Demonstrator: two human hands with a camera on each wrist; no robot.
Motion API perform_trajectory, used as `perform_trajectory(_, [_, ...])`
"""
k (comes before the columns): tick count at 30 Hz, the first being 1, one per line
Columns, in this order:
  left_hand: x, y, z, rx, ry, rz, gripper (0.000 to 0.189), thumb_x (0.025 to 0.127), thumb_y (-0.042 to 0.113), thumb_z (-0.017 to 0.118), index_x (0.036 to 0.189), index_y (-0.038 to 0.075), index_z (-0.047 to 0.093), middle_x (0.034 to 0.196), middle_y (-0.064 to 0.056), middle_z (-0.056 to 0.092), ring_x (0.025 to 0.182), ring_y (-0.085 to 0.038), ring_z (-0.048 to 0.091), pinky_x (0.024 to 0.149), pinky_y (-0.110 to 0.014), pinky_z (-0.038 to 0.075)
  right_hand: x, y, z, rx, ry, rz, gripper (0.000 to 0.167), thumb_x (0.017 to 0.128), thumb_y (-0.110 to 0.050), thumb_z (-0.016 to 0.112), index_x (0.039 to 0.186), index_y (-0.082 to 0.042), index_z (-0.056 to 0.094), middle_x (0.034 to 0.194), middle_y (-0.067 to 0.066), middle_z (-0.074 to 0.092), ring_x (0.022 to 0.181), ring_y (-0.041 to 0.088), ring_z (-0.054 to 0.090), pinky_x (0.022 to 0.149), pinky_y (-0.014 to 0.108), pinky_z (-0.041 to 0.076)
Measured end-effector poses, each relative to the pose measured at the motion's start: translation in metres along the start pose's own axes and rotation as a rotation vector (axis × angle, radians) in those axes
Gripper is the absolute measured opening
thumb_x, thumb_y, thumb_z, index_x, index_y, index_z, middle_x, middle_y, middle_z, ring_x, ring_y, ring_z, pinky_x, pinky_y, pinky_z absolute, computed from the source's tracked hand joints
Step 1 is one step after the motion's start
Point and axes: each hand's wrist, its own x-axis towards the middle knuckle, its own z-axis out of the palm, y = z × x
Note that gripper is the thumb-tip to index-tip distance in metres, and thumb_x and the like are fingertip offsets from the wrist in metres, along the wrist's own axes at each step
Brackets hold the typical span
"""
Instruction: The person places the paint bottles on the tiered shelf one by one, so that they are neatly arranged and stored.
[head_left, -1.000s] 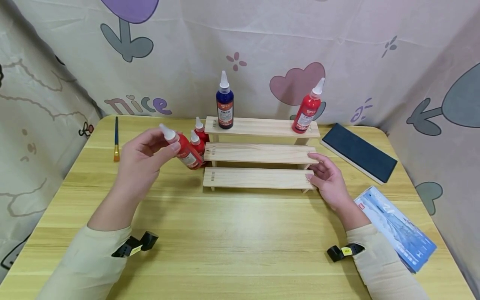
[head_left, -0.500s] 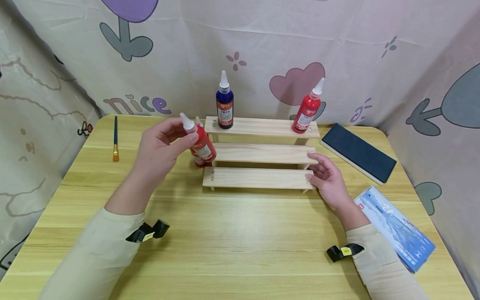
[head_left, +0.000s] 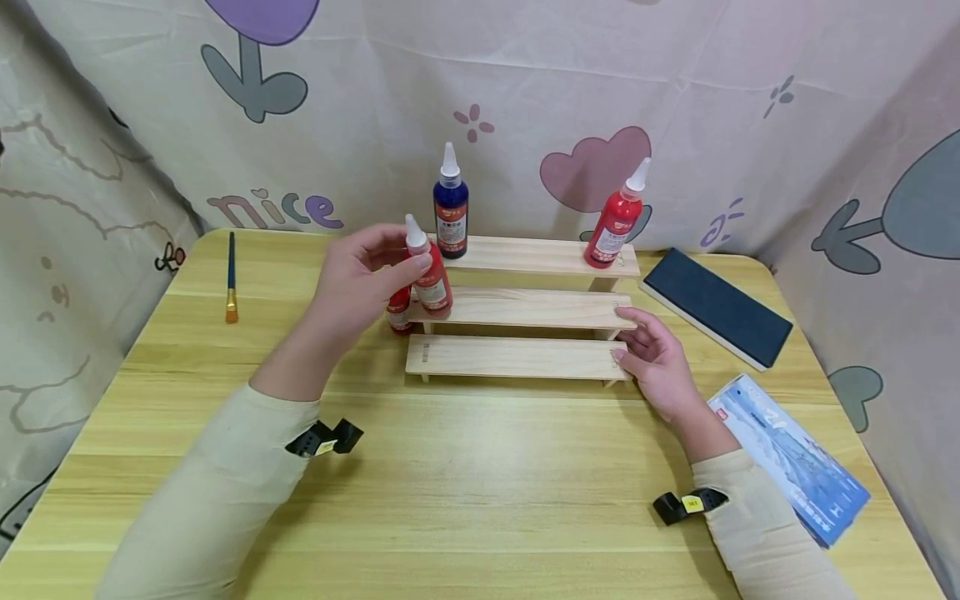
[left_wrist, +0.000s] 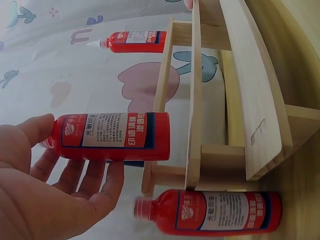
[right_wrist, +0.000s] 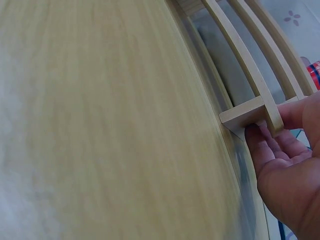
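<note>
A red ink bottle (head_left: 432, 282) with a white pointed cap is pinched near its neck by my left hand (head_left: 358, 279). In the left wrist view, this bottle's base (left_wrist: 162, 136) hangs slightly above the middle step of the wooden three-step rack (head_left: 525, 358), at its left end. My right hand (head_left: 656, 362) grips the rack's right end, its thumb by the lowest step and a finger on the middle one. On the top step stand a blue bottle (head_left: 451, 218) at left and another red bottle (head_left: 615, 225) at right.
One more red bottle (left_wrist: 220, 212) stands beside the rack's left end, partly hidden by the left hand in the head view. A paintbrush (head_left: 232, 279) lies at far left. At right are a dark rectangular block (head_left: 717, 307) and a blue box (head_left: 791, 458).
My left hand has carried the red bottle rightward, from beside the rack to over the middle step's left end, and the bottle is more upright. My right hand stays on the rack.
</note>
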Motion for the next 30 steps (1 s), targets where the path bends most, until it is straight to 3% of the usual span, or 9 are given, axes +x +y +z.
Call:
perform_trajectory(6, [0.007, -0.001, 0.008, 0.03, -0.031, -0.051, 0.035, 0.093, 0.019, 0.074, 0.127, 0.014, 0.068, 0.121, 0.0, 0.064, 0.109, -0.02, 0.058, 0.094, -0.041, 0.049, -0.002, 0.001, 0.0, -0.003, 0.002, 0.0, 0.06, 0.086, 0.024, 0.058, 0.14, -0.002, 0.052, 0.123, 0.003, 0.064, 0.112, 0.017, 0.06, 0.093, 0.023, 0.049])
perform_trajectory(15, [0.015, -0.002, 0.015, 0.105, -0.086, -0.072, 0.033, 0.093, 0.02, 0.074, 0.126, 0.017, 0.068, 0.121, 0.003, 0.064, 0.108, -0.019, 0.059, 0.094, -0.042, 0.048, -0.002, 0.001, 0.0, 0.0, 0.002, 0.0, 0.061, 0.086, 0.024, 0.058, 0.14, -0.002, 0.052, 0.124, 0.004, 0.063, 0.112, 0.018, 0.06, 0.093, 0.023, 0.048])
perform_trajectory(30, [0.017, -0.003, 0.019, 0.127, -0.067, -0.082, 0.037, 0.093, 0.023, 0.074, 0.13, 0.019, 0.066, 0.123, 0.003, 0.063, 0.109, -0.018, 0.059, 0.095, -0.041, 0.048, 0.0, 0.0, 0.0, 0.001, 0.003, 0.004, 0.06, 0.086, 0.023, 0.059, 0.14, -0.003, 0.052, 0.123, 0.006, 0.063, 0.112, 0.02, 0.059, 0.093, 0.023, 0.049])
